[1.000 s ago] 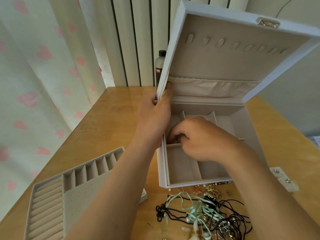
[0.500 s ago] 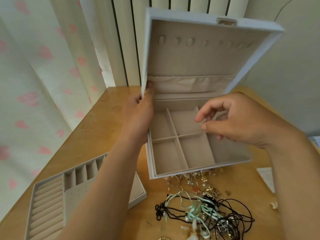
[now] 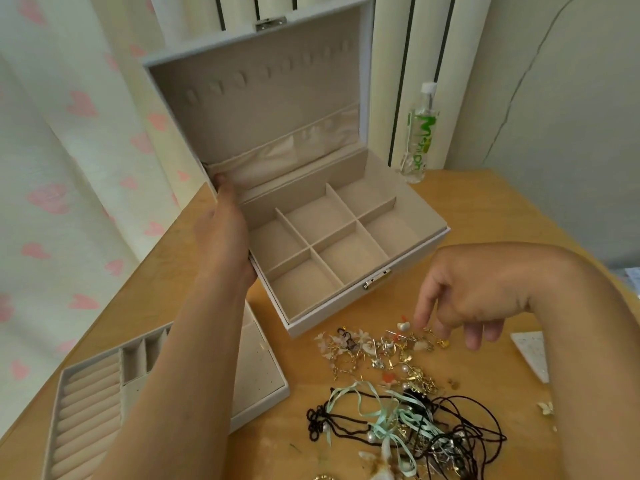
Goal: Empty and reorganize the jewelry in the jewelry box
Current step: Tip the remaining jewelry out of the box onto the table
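Presently I record my left hand [image 3: 221, 233] gripping the open jewelry box [image 3: 346, 301] by its left side on the table [image 3: 467, 209], my right hand [image 3: 478, 296], fingers extended, touching the jewelry [image 3: 388, 351] heaped just before it.

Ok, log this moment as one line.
box open, compartments bare | left grip holds lid | right grip open, fingertips over earrings | tray set aside | cords tangled

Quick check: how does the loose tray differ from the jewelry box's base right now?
The tray has ring rolls and narrow slots; the jewelry box base has larger square compartments. The tray lies free on the table; the base is hinged to a raised lid that the left hand grips. Both are beige-lined.
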